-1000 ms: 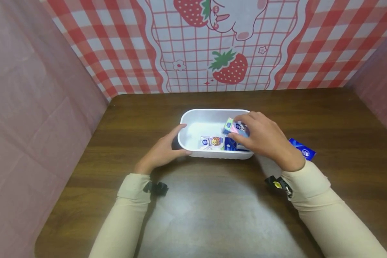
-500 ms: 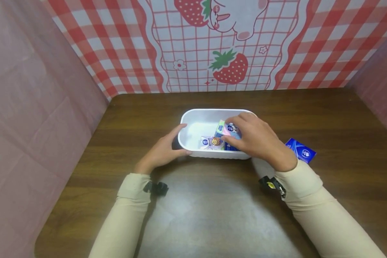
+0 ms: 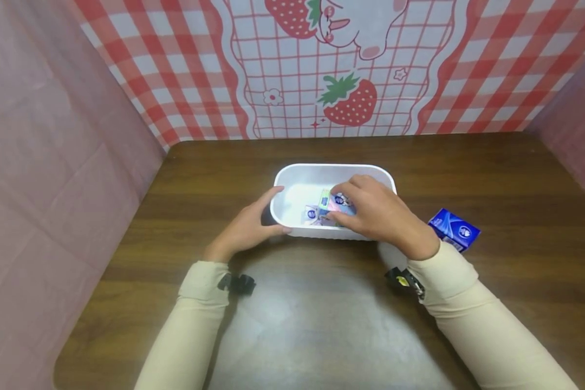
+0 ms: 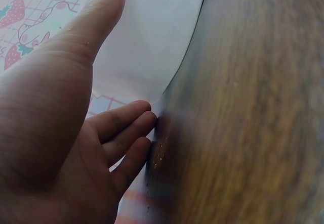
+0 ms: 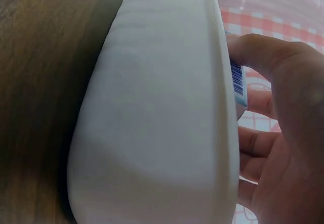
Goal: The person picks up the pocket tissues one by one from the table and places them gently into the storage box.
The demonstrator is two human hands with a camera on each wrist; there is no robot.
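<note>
A white oblong plastic bin stands in the middle of the table. My left hand spans its left end, thumb at the near side and fingers at the far side; the left wrist view shows those fingers loosely extended along the bin's outer wall. Inside the bin, my right hand pinches a small blue-and-pink printed pack with a green end between thumb and fingers. Below it lies a whitish pack, partly covered. A barcode on the blue pack shows past the rim in the right wrist view.
To the right of the bin, a dark blue box-shaped pack with a round white logo rests on the brown wooden table. Behind the table hangs a red-and-white checked cloth with strawberries, and pink cloth hangs at the sides.
My right hand has moved left and slightly nearer inside the bin, carrying the printed pack over the whitish one. The left hand has stayed at the bin's end.
</note>
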